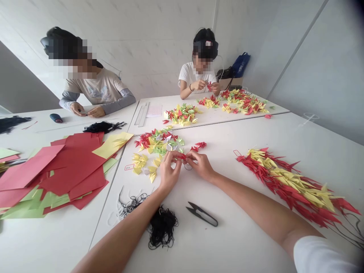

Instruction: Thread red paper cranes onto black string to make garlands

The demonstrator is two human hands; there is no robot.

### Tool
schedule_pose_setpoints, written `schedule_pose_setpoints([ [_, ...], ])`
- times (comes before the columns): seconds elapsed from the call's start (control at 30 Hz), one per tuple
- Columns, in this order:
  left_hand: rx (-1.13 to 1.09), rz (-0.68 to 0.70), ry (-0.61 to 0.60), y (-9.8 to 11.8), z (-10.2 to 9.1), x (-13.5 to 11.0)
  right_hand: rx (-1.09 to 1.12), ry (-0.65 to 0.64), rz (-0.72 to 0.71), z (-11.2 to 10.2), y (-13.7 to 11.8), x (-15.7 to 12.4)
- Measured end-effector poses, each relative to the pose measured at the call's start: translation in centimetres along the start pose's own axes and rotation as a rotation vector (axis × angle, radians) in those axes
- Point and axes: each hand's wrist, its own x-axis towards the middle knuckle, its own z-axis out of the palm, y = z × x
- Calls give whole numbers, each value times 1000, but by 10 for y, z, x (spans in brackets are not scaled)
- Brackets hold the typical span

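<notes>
Left hand [169, 172] and right hand [199, 165]: fingers closed in a pinch from both sides on a small red paper crane [182, 156], which sits between the fingertips, above the bench [241, 132]

Black thread [187, 167]: short loop lying just below the right hand

Mixed pile of folded paper cranes [159, 142], red, yellow, green and white: just beyond the hands, nearest the left hand

Two loose red cranes [199, 145]: just beyond the right hand

Tangled black thread [162, 227]: beside the left forearm

Black thread snips [201, 214]: between the forearms

Long bundle of strung red and yellow cranes [287, 185]: right of the right hand, well apart

Stacked red, green and yellow paper sheets [71, 167]: on the adjoining bench, left

Co-worker's hands [209, 86]: far bench end, holding a red paper piece, beside further crane piles [236, 102]

Second co-worker's hands [85, 110]: far left, pinched together
</notes>
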Motion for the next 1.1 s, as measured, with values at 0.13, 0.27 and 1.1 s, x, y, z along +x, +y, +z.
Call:
schedule_pose_setpoints([
  [0.13,29,14,-16,0,0,0,-44,18,-21,1,2,-1],
  [0.27,34,-17,17,-4,0,-1,-58,23,-37,1,1,-2],
  [1.1,-356,-30,281,23,-23,25,-527,52,-283,1,8,0],
])
